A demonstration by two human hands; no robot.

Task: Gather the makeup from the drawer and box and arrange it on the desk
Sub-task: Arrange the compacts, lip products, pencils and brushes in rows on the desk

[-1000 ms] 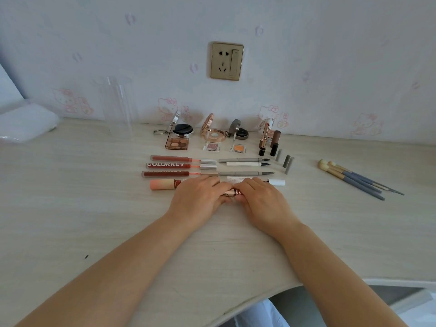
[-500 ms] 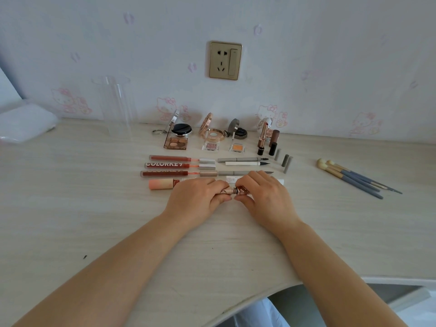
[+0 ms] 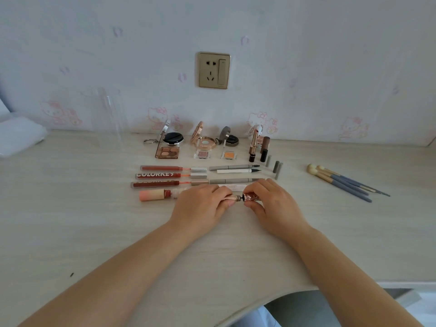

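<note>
A small pink glitter tube (image 3: 251, 197) lies between my hands just above the desk. My right hand (image 3: 271, 204) pinches its glittery body, and my left hand (image 3: 203, 206) pinches its rose-gold cap (image 3: 232, 197). A dark threaded neck shows in the gap between cap and body. Behind my hands lie rows of makeup: three red lip gloss tubes (image 3: 162, 175), a peach tube (image 3: 154, 194), grey and white eyeliner pens (image 3: 233, 169), open compacts and eyeshadow pans (image 3: 168, 152), and upright lipsticks (image 3: 253, 147).
Several blue-handled brushes (image 3: 342, 182) lie at the right. A clear plastic cylinder (image 3: 111, 116) stands at the back left, beside a white bag (image 3: 18, 135). Small grey caps (image 3: 276, 167) lie near the lipsticks. The desk's curved front edge (image 3: 259, 300) runs below my arms.
My hands have drawn slightly apart. The cap has come away from the glitter tube's body, baring its threaded neck.
</note>
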